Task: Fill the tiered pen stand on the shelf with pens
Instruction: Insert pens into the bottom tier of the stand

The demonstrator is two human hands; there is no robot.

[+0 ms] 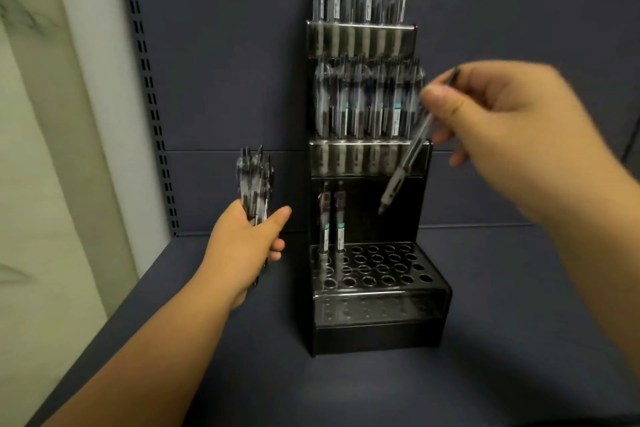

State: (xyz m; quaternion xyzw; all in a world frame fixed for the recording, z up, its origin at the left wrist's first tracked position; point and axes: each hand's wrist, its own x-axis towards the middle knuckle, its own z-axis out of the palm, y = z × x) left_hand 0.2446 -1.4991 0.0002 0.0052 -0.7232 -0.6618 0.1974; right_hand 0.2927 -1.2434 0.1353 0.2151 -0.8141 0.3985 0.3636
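Observation:
A black tiered pen stand (377,336) sits on the dark shelf against the back panel. Its top and middle tiers hold several upright pens. Two pens (332,218) stand in the back-left holes of the bottom tier; the other holes are empty. My left hand (249,246), left of the stand, grips a bundle of pens (255,180) pointing up. My right hand (512,135) holds a single clear pen (403,166) tilted, tip down, in front of the middle tier and above the bottom tier's holes. The picture is motion-blurred.
The shelf floor (485,374) and back panel are dark blue-grey. A slotted upright rail (152,97) runs down the left edge of the panel. A pale wall (52,149) lies to the left.

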